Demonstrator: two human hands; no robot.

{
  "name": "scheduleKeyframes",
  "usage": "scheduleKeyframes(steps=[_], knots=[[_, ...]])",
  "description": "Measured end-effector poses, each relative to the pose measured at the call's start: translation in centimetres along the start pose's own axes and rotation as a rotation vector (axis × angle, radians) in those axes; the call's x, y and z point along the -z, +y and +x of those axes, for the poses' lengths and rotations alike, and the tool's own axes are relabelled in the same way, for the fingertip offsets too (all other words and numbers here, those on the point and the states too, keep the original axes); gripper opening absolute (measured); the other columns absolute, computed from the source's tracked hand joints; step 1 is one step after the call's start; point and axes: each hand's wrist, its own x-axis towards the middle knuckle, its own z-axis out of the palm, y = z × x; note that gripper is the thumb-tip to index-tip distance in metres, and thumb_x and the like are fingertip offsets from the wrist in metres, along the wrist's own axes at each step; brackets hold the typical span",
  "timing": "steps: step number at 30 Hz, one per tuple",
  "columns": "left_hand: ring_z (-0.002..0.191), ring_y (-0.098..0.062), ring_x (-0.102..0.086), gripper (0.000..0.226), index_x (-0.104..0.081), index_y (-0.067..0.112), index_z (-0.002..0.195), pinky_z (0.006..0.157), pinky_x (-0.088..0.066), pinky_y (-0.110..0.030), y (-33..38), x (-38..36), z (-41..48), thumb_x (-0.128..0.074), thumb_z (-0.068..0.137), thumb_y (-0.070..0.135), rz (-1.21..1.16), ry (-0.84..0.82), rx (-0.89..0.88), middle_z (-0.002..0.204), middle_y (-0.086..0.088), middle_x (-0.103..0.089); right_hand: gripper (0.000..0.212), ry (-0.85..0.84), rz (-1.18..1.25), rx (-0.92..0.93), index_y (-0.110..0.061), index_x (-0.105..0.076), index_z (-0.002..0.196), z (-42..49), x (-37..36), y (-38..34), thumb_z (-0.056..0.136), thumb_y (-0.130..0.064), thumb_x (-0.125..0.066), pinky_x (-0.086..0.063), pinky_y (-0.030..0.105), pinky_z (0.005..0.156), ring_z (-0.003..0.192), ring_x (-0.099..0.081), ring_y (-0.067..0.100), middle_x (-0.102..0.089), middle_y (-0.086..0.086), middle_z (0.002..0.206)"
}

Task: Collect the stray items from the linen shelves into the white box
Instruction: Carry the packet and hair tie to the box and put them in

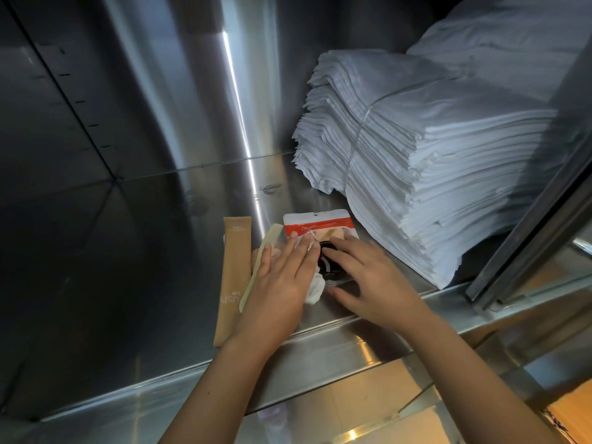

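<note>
Several small items lie near the front of a steel shelf [144, 251]. A tan paper sleeve [233, 277] lies at the left, with a pale comb [261, 261] beside it. A red and white packet [315, 226] lies behind a round black item [330, 267] and a white crumpled piece [315, 291]. My left hand [282, 283] rests flat with straight fingers over the comb and the packet's lower edge. My right hand [368, 280] lies over the black item, fingers spread and slightly bent. The white box is not in view.
A tall tied stack of folded white linen [432, 174] stands on the shelf right of the items, with another pile [512, 40] behind it. A steel door frame [528, 245] slants at the right. The shelf's front lip [320, 344] runs below my wrists.
</note>
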Motion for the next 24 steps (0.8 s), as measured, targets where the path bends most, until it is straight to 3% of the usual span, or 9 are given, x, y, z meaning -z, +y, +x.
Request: scheduleKeyframes(steps=[2, 6, 9, 13, 16, 24], knots=[[0.128, -0.018, 0.032, 0.083, 0.014, 0.021, 0.139, 0.099, 0.03, -0.031, -0.1, 0.2, -0.4, -0.045, 0.084, 0.001, 0.013, 0.003, 0.019, 0.156, -0.003, 0.005, 0.064, -0.086, -0.049, -0.011, -0.02, -0.039, 0.14, 0.8, -0.5, -0.1, 0.082, -0.036, -0.064, -0.02, 0.051, 0.112, 0.14, -0.022, 0.027, -0.035, 0.004, 0.148], [0.126, -0.016, 0.033, 0.081, -0.002, 0.016, 0.147, 0.104, 0.023, -0.033, -0.3, 0.7, -0.9, -0.047, 0.083, -0.001, -0.003, -0.009, 0.05, 0.156, -0.006, 0.002, 0.073, -0.207, -0.113, -0.013, -0.027, -0.025, 0.145, 2.2, -1.3, -0.2, 0.082, -0.053, -0.05, -0.005, 0.045, 0.114, 0.143, -0.008, 0.023, -0.017, -0.003, 0.155], [0.128, -0.011, 0.03, 0.08, -0.005, 0.017, 0.147, 0.102, 0.024, -0.031, -0.4, 0.7, -1.3, -0.048, 0.082, -0.001, -0.004, -0.008, 0.059, 0.157, -0.005, -0.002, 0.076, -0.246, -0.084, -0.065, -0.031, -0.021, 0.146, 2.1, -1.6, -0.3, 0.081, -0.059, -0.05, -0.014, 0.047, 0.112, 0.143, -0.006, 0.021, -0.011, -0.008, 0.156], [0.134, -0.011, 0.007, 0.078, -0.024, 0.012, 0.145, 0.108, 0.008, -0.038, -0.4, 0.7, -1.6, -0.056, 0.076, -0.005, -0.037, 0.024, 0.066, 0.153, -0.01, -0.021, 0.075, -0.208, -0.086, -0.049, -0.029, -0.028, 0.145, 1.3, -1.4, -0.5, 0.081, -0.059, -0.053, -0.021, 0.043, 0.111, 0.141, -0.013, 0.019, -0.017, -0.009, 0.154], [0.135, -0.013, 0.003, 0.077, -0.028, 0.01, 0.144, 0.11, 0.005, -0.04, -0.1, 0.7, -1.6, -0.056, 0.074, -0.007, -0.064, 0.019, 0.055, 0.152, -0.011, -0.024, 0.077, -0.206, -0.082, -0.056, -0.03, -0.028, 0.145, 0.2, -1.2, -0.7, 0.079, -0.06, -0.055, -0.02, 0.043, 0.111, 0.142, -0.012, 0.019, -0.016, -0.01, 0.154], [0.14, -0.016, 0.007, 0.079, -0.023, 0.012, 0.145, 0.107, 0.017, -0.032, 1.0, 0.9, -1.6, -0.057, 0.075, -0.003, -0.111, -0.01, 0.033, 0.155, -0.008, -0.015, 0.082, -0.212, -0.121, -0.088, -0.03, -0.027, 0.144, -2.3, -0.4, -0.9, 0.075, -0.064, -0.056, -0.024, 0.044, 0.11, 0.142, -0.013, 0.021, -0.017, -0.008, 0.154]])
